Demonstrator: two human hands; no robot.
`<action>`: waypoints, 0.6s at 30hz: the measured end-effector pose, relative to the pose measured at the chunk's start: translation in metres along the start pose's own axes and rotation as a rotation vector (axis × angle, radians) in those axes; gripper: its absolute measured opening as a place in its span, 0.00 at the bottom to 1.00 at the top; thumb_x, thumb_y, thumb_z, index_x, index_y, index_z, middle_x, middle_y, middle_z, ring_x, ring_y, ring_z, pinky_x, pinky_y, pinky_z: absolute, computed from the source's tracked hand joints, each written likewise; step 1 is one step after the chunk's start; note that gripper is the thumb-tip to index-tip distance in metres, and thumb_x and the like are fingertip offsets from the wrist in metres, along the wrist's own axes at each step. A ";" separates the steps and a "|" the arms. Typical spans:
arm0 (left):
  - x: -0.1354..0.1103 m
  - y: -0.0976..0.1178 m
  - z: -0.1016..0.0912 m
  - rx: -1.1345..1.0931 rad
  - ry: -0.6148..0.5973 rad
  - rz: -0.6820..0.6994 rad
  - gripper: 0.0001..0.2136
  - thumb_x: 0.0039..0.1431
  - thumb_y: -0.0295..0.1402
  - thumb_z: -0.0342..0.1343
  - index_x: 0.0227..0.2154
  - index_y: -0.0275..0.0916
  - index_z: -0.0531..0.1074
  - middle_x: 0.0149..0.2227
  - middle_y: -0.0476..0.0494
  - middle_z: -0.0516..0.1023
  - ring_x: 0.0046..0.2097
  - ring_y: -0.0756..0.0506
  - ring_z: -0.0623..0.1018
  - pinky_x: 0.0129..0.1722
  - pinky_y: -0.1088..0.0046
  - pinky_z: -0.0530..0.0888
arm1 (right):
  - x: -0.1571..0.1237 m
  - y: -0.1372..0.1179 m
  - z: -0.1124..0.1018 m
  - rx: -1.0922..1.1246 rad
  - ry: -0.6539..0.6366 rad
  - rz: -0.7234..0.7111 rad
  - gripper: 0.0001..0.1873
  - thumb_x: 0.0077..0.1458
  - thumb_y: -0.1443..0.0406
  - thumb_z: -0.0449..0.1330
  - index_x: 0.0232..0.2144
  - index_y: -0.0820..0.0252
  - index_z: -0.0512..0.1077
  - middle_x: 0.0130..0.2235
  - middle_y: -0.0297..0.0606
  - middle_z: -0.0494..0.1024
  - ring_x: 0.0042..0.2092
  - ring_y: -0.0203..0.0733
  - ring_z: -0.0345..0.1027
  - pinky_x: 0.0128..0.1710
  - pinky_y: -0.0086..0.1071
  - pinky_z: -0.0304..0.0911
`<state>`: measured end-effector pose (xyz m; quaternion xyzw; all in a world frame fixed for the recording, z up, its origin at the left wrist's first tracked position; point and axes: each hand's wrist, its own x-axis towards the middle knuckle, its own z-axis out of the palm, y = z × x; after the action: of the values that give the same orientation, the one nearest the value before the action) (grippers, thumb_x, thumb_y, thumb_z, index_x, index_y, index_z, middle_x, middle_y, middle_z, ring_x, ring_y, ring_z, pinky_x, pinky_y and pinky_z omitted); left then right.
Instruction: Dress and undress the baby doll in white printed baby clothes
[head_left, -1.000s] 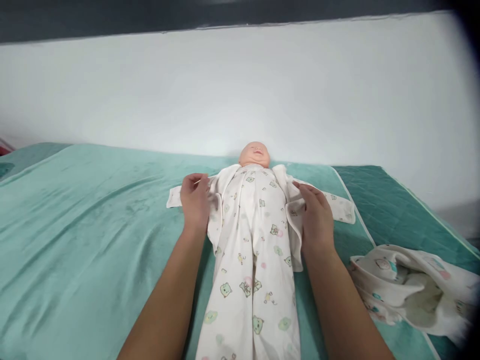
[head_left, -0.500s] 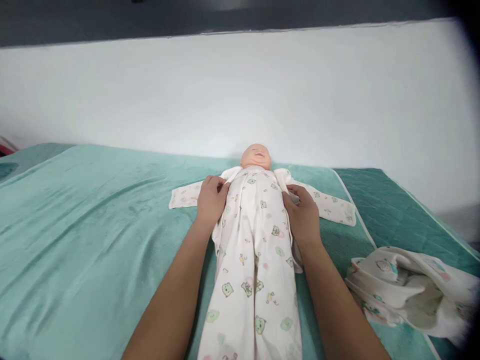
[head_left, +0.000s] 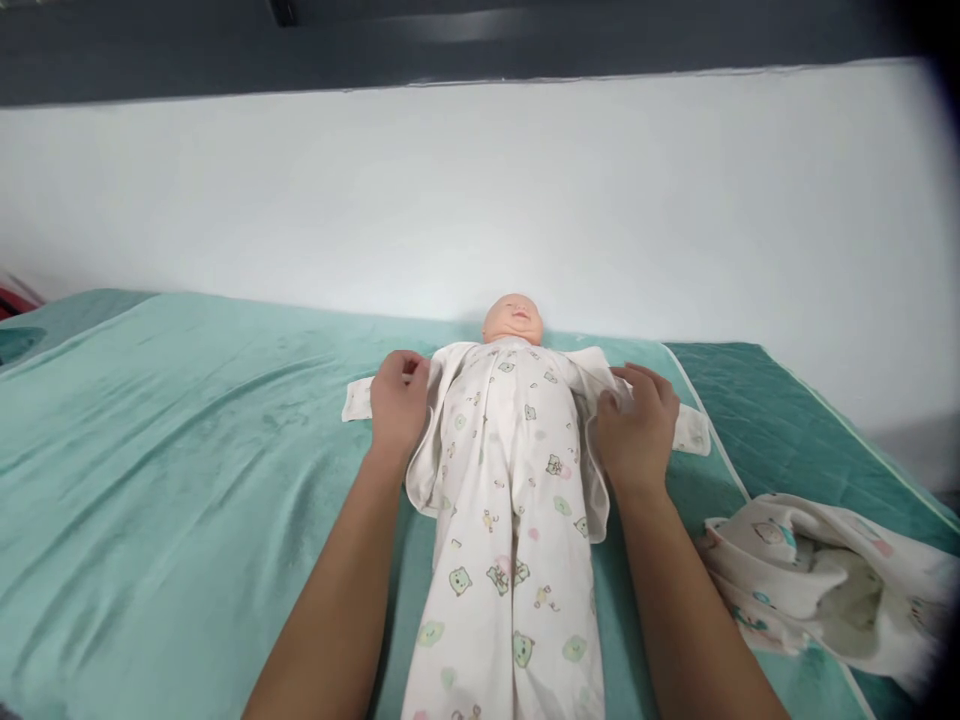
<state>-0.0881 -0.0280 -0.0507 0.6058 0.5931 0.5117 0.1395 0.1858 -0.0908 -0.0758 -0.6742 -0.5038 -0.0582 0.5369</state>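
Observation:
A baby doll (head_left: 513, 320) lies on its back, with its head toward the wall. White printed baby trousers (head_left: 517, 480) reach up to its chest. Under them is a long-sleeved baby shirt (head_left: 596, 495), its front edges spread to both sides and its sleeves stretched outward. My left hand (head_left: 401, 400) is closed on the shirt's edge beside the doll's left-of-picture shoulder, over that sleeve. On the opposite side my right hand (head_left: 639, 425) pinches the other edge near the sleeve. The fingertips of both hands are partly hidden.
A green sheet (head_left: 225, 480) covers the bed, with a darker quilted mat (head_left: 780, 410) at the right. A crumpled white printed cloth (head_left: 832, 585) lies at the lower right. Behind the doll stands a white wall (head_left: 375, 200).
Both hands have moved outward from the doll's sides, drawing the shirt's front edges apart from under the trousers. More of the shirt now shows on each side. The view has tilted slightly.

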 end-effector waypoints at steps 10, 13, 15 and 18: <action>0.004 -0.001 0.019 0.380 -0.372 0.365 0.22 0.63 0.27 0.46 0.57 0.49 0.70 0.61 0.45 0.68 0.63 0.40 0.62 0.62 0.55 0.63 | -0.006 0.007 0.021 -0.122 -0.349 -0.172 0.26 0.58 0.70 0.47 0.56 0.55 0.70 0.63 0.39 0.65 0.67 0.51 0.50 0.65 0.53 0.52; 0.006 -0.002 0.021 0.493 -0.389 0.359 0.24 0.63 0.27 0.46 0.61 0.52 0.66 0.62 0.46 0.68 0.63 0.39 0.62 0.60 0.55 0.63 | -0.004 0.010 0.023 -0.299 -0.417 -0.171 0.32 0.57 0.72 0.46 0.63 0.54 0.62 0.67 0.38 0.58 0.68 0.53 0.46 0.65 0.55 0.49; 0.008 -0.002 0.021 0.521 -0.391 0.351 0.25 0.63 0.27 0.44 0.61 0.53 0.65 0.62 0.47 0.69 0.62 0.40 0.65 0.60 0.56 0.64 | 0.000 0.010 0.023 -0.383 -0.461 -0.177 0.32 0.59 0.70 0.45 0.65 0.53 0.58 0.68 0.38 0.56 0.69 0.55 0.45 0.65 0.57 0.47; 0.011 -0.005 0.020 0.520 -0.384 0.316 0.26 0.64 0.26 0.41 0.61 0.55 0.65 0.60 0.50 0.71 0.59 0.42 0.69 0.59 0.58 0.64 | 0.011 0.010 0.023 -0.454 -0.520 -0.194 0.31 0.60 0.67 0.47 0.65 0.51 0.58 0.67 0.39 0.59 0.66 0.55 0.50 0.65 0.61 0.44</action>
<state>-0.0777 -0.0081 -0.0585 0.7904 0.5654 0.2357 0.0084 0.1881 -0.0650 -0.0852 -0.7176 -0.6593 -0.0459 0.2195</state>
